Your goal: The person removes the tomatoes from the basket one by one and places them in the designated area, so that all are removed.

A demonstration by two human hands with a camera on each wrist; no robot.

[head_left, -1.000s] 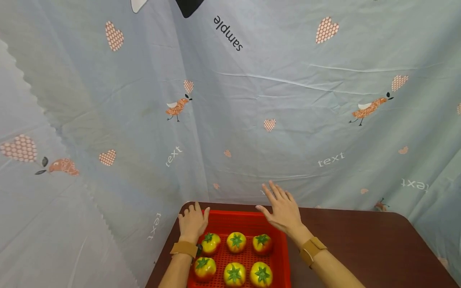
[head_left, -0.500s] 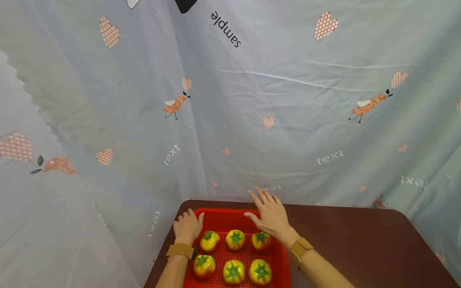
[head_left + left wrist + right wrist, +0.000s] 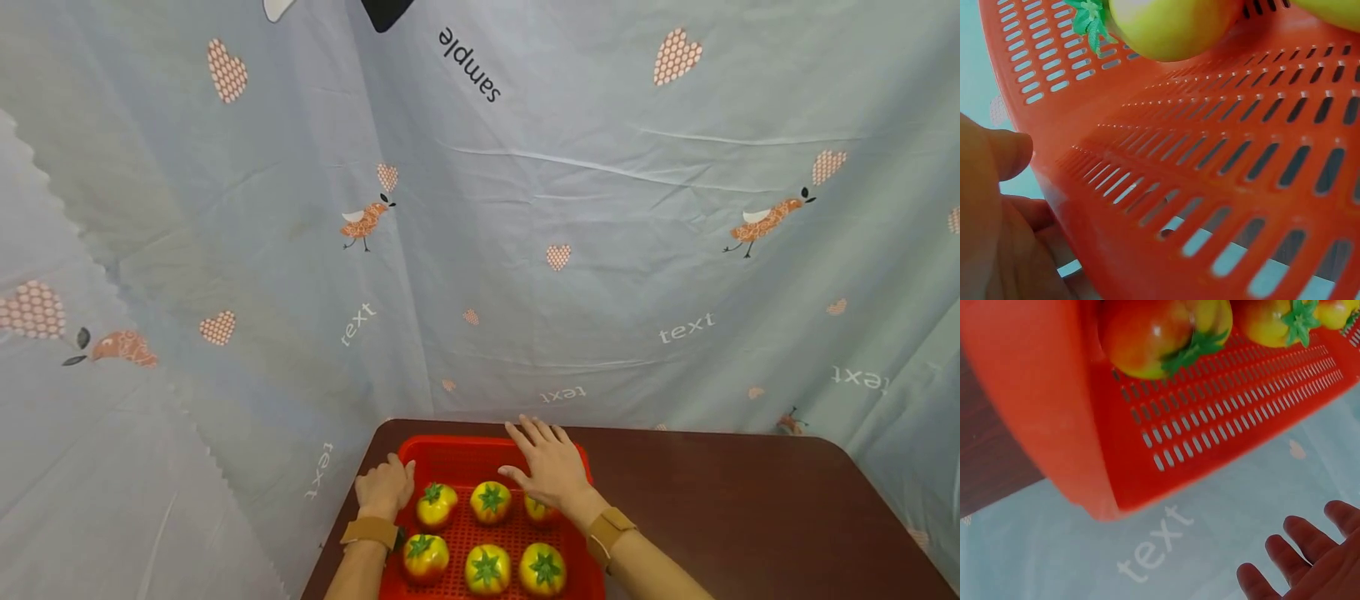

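Observation:
A red plastic basket (image 3: 480, 452) with slotted walls stands on the table, holding several glossy yellow-red, tomato-like fruits (image 3: 487, 569) with green star-shaped tops. My left hand (image 3: 384, 488) is at its left rim. In the left wrist view, the thumb (image 3: 1013, 153) lies against the rim and the other fingers curl behind the outer wall. Over the far right corner of the basket hovers my right hand (image 3: 553, 471), fingers spread and holding nothing. It partly covers one fruit (image 3: 540, 510). The right wrist view shows those fingers (image 3: 1310, 540) apart from the basket wall.
The dark brown table (image 3: 720, 508) extends to the right of the basket. A pale blue patterned curtain (image 3: 480, 208) hangs right behind the table and along its left side. Both wrists wear tan bands (image 3: 611, 533).
My right hand has moved left and down, from beyond the basket's right side to over its far right corner. The left hand has drawn slightly back along the rim, its fingers curling more.

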